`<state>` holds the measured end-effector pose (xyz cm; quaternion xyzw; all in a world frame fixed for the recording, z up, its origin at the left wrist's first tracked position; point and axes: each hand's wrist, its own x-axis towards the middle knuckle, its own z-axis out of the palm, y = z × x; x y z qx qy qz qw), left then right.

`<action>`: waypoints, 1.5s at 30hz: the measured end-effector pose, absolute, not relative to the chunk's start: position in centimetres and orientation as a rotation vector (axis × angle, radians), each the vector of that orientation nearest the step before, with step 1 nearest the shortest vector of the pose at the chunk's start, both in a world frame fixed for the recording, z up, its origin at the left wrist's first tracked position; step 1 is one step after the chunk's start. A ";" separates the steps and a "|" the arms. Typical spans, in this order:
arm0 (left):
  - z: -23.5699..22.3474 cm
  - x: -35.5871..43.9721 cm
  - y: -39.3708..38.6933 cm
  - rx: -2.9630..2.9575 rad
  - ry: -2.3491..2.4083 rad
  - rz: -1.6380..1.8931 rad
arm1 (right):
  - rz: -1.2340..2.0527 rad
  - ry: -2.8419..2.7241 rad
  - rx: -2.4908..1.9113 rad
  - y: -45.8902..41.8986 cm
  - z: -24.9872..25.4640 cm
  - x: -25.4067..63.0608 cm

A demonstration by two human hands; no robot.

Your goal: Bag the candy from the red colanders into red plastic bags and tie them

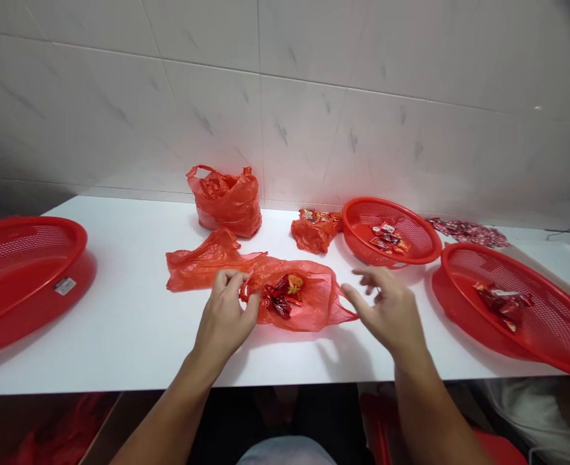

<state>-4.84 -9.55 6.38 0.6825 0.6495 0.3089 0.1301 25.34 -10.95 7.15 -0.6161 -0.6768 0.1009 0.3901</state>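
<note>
Red plastic bag [316, 307] lies between hands [224, 313] held apart, fingers curled.

Open bag [316, 310] between left hand [224, 316] and right hand [388, 310]: translucent red, pinkish where thin. Packets [281, 302] inside: dark red, orange-gold. Table [134, 336] under both hands: plain white. Basket [20, 323] left of left hand: red, whitish label [64, 286]. Round basket [376, 258] beyond right hand: red, perforated pattern. Wall [308, 123] beyond hands: pale grey, darker marbled streaks.

Hands [378, 303] flank an open red bag [316, 300].
</note>
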 end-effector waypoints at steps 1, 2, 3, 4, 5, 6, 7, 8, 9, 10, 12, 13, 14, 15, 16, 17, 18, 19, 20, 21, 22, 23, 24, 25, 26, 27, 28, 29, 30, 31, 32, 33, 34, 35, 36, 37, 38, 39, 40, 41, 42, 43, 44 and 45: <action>6.7 -4.9 -9.7 1.990 1.906 0.875 | 0.170 -1.667 -1.663 -11.3 6.8 26.2; 7.0 -4.9 -10.0 1.988 1.926 0.837 | 0.140 -1.642 -1.777 -11.6 6.2 27.0; 7.2 -4.9 -10.2 1.978 1.944 0.788 | 0.174 -1.642 -1.893 -11.8 5.4 27.5; 7.4 -4.9 -10.4 1.961 1.957 0.736 | 0.251 -1.666 -1.991 -11.9 4.6 27.9; 7.5 -5.1 -10.6 1.942 1.964 0.687 | 0.343 -1.702 -2.062 -12.0 3.8 28.0; 7.6 -5.2 -10.7 1.921 1.965 0.648 | 0.424 -1.742 -2.103 -12.1 3.1 28.1; 7.6 -5.5 -10.8 1.903 1.958 0.627 | 0.482 -1.777 -2.112 -12.1 2.5 28.1; 7.6 -5.8 -10.8 1.890 1.938 0.635 | 0.519 -1.791 -2.084 -12.1 2.3 28.1; 7.6 -6.1 -10.6 1.873 1.900 0.676 | 0.548 -1.778 -2.015 -12.0 2.3 28.2; 7.6 -6.5 -10.4 1.847 1.842 0.745 | 0.582 -1.737 -1.909 -11.9 2.6 28.3; 8.2 -7.2 -9.6 1.761 1.682 0.925 | 0.693 -1.608 -1.610 -11.2 3.9 28.7; 8.8 -7.6 -9.0 1.709 1.600 1.015 | 0.753 -1.542 -1.451 -10.7 4.8 28.8; 9.5 -7.8 -8.5 1.660 1.531 1.095 | 0.800 -1.488 -1.309 -10.0 5.7 28.9; 10.4 -8.1 -8.0 1.628 1.482 1.161 | 0.827 -1.451 -1.188 -9.4 6.7 28.8; 11.3 -8.2 -7.6 1.618 1.455 1.217 | 0.836 -1.428 -1.088 -8.7 7.7 28.6; 12.4 -8.4 -7.3 1.635 1.461 1.263 | 0.832 -1.412 -1.006 -8.1 8.5 28.2; 13.4 -8.5 -7.1 1.682 1.508 1.286 | 0.821 -1.397 -0.938 -7.6 9.3 27.7; 14.4 -8.5 -7.1 1.748 1.596 1.279 | 0.811 -1.381 -0.883 -7.2 10.0 27.1; 15.4 -8.5 -7.2 1.818 1.712 1.250 | 0.808 -1.365 -0.837 -6.9 10.6 26.4; 16.3 -8.4 -7.4 1.876 1.837 1.204 | 0.818 -1.348 -0.803 -6.7 11.0 25.7; 17.1 -8.3 -7.7 1.919 1.945 1.157 | 0.839 -1.337 -0.779 -6.6 11.4 25.0; 17.9 -8.0 -8.0 1.947 2.015 1.125 | 0.873 -1.335 -0.764 -6.6 11.7 24.3; 18.6 -7.7 -8.2 1.964 2.037 1.123 | 0.918 -1.346 -0.751 -6.7 12.0 23.7; 19.2 -7.4 -8.5 1.982 2.010 1.133 | 0.970 -1.368 -0.739 -6.7 12.2 23.1; 19.7 -7.0 -8.6 2.002 1.945 1.140 | 1.023 -1.393 -0.726 -6.8 12.4 22.6; 20.1 -6.5 -8.8 2.020 1.855 1.141 | 1.067 -1.415 -0.716 -6.9 12.6 22.1; 20.5 -5.9 -8.8 2.032 1.750 1.140 | 1.105 -1.434 -0.710 -6.9 12.9 21.6; 20.7 -5.3 -8.9 2.040 1.645 1.138 | 1.144 -1.460 -0.711 -6.9 13.1 21.1; 20.9 -4.6 -8.9 2.052 1.548 1.130 | 1.191 -1.500 -0.722 -6.8 13.3 20.6; 21.1 -3.9 -8.9 2.069 1.458 1.113 | 1.246 -1.560 -0.742 -6.8 13.6 20.1; 21.1 -3.1 -8.9 2.091 1.376 1.085 | 1.298 -1.648 -0.764 -6.7 13.7 19.5; 21.2 -2.3 -8.9 2.125 1.299 1.040 | 1.328 -1.749 -0.779 -6.6 13.9 18.8; 21.3 -1.6 -9.0 2.174 1.226 0.984 | 1.326 -1.848 -0.788 -6.5 13.9 18.2; 21.4 -1.0 -9.0 2.237 1.156 0.923 | 1.288 -1.926 -0.795 -6.4 13.9 17.6; 21.6 -0.5 -9.0 2.303 1.095 0.869 | 1.238 -1.978 -0.806 -6.2 13.9 17.1; 21.6 -0.3 -9.0 2.358 1.051 0.840 | 1.209 -1.994 -0.819 -6.2 13.8 16.8; 21.7 -0.4 -8.9 2.392 1.040 0.853 | 1.223 -1.977 -0.838 -6.1 13.7 16.6; 21.6 -0.6 -8.8 2.401 1.065 0.904 | 1.282 -1.933 -0.856 -6.0 13.6 16.5; 21.4 -1.1 -8.5 2.386 1.120 0.976 | 1.369 -1.873 -0.869 -6.0 13.5 16.6; 21.0 -1.6 -8.2 2.355 1.185 1.040 | 1.460 -1.811 -0.869 -6.0 13.4 16.8; 20.5 -2.2 -8.0 2.322 1.231 1.063 | 1.535 -1.762 -0.860 -6.0 13.4 17.1; 19.8 -2.8 -7.8 2.294 1.246 1.041 | 1.586 -1.742 -0.846 -6.0 13.4 17.4; 19.0 -3.3 -7.7 2.271 1.236 0.989 | 1.616 -1.752 -0.831 -6.0 13.4 17.7; 18.2 -3.7 -7.7 2.244 1.219 0.945 | 1.631 -1.774 -0.819 -5.9 13.3 17.8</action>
